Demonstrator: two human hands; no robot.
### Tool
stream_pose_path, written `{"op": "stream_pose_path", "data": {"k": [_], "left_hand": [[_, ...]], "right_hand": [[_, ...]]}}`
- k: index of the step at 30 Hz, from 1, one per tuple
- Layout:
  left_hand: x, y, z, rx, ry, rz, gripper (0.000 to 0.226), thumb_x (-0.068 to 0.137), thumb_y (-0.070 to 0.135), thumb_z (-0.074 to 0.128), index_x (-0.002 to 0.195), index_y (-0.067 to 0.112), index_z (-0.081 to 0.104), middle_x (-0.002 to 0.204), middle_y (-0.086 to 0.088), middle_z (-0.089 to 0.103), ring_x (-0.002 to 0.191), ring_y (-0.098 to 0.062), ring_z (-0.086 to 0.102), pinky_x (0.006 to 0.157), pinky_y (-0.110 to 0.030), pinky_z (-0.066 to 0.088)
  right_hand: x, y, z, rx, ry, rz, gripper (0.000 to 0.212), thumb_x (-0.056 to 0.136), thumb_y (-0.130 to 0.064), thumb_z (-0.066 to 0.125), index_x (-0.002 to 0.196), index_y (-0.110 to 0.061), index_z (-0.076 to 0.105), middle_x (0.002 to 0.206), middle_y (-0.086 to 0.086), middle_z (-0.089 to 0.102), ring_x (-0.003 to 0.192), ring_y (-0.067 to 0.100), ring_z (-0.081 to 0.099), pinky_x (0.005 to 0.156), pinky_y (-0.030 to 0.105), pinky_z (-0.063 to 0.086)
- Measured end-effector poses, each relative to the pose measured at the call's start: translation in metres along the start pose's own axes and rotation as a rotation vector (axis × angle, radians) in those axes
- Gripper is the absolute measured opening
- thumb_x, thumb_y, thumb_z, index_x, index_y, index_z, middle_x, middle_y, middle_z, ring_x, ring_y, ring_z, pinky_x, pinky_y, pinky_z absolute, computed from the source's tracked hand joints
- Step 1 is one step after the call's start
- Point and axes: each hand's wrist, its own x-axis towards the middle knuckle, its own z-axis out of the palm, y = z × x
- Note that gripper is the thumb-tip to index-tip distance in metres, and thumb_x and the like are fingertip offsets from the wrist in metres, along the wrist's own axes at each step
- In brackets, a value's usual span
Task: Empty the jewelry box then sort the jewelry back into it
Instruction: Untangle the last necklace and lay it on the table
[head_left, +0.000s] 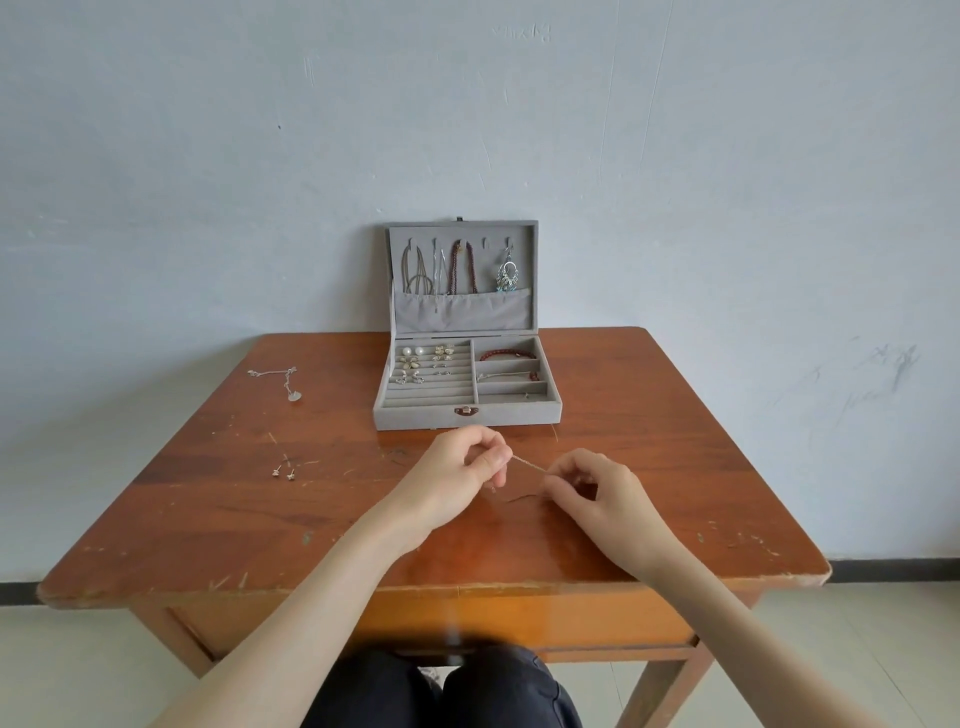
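An open grey jewelry box stands at the table's back middle, lid upright. Necklaces and a dangling earring hang in the lid. Earrings sit in the ring rows on the left; a red bracelet and a thin chain lie in the right compartments. In front of the box, my left hand and my right hand each pinch an end of a thin silver chain stretched between them just above the table.
On the wooden table, a silver necklace with a pendant lies at the far left, and a small pair of stud earrings lies nearer on the left. A pale wall rises right behind the box.
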Motion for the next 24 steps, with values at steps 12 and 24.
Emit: {"op": "stream_pose_path", "data": {"k": [12,24], "left_hand": [[0.04,0.008,-0.019,-0.3,0.125,-0.155,0.007,0.086,0.005,0.06,0.085,0.012,0.062,0.077,0.0,0.058,0.065,-0.01,0.052,0.061,-0.021,0.045],[0.114,-0.007,-0.025,0.339,0.321,-0.024,0.004,0.085,0.018,0.064,0.086,0.014,0.063,0.067,0.009,0.056,0.058,-0.002,0.053,0.056,-0.014,0.044]], "right_hand": [[0.055,-0.004,-0.026,0.525,-0.026,0.22,0.02,0.091,-0.02,0.055,0.073,-0.011,0.058,0.066,-0.001,0.058,0.067,0.015,0.043,0.06,0.023,0.033],[0.137,0.007,-0.021,-0.095,-0.001,0.226,0.02,0.087,-0.025,0.057,0.077,-0.008,0.061,0.066,-0.003,0.054,0.067,0.014,0.049,0.054,0.023,0.036]]}}
